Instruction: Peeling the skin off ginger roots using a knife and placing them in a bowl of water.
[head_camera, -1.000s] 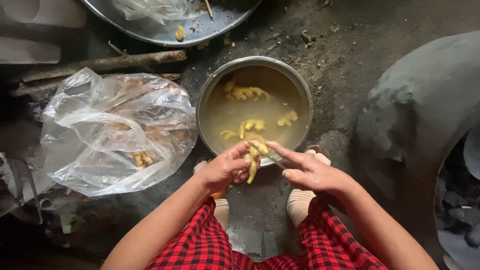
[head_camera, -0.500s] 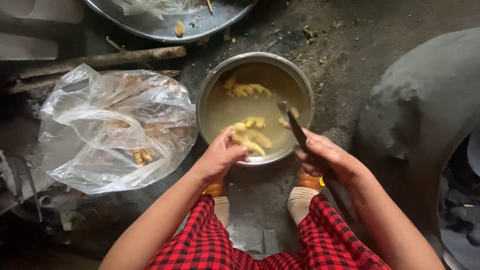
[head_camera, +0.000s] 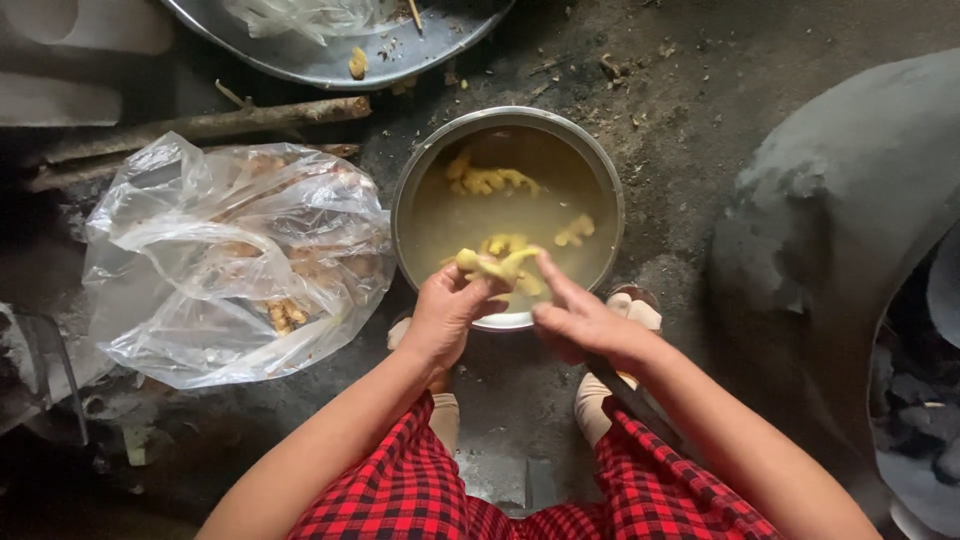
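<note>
A round steel bowl of cloudy water stands on the ground between my feet, with several yellow knobbly root pieces floating in it. My left hand holds one yellow piece just above the bowl's near rim. My right hand reaches in from the right, its fingertips touching that same piece. It grips a dark knife whose visible end points back under my wrist.
A crumpled clear plastic bag with brownish roots lies left of the bowl. A large metal tray and some sticks lie beyond it. A dark rounded mass stands on the right. My red checked trousers fill the bottom.
The knife, which pointed up over the bowl half a second ago, has swung back under my right wrist. My right fingers have come onto the piece in my left hand.
</note>
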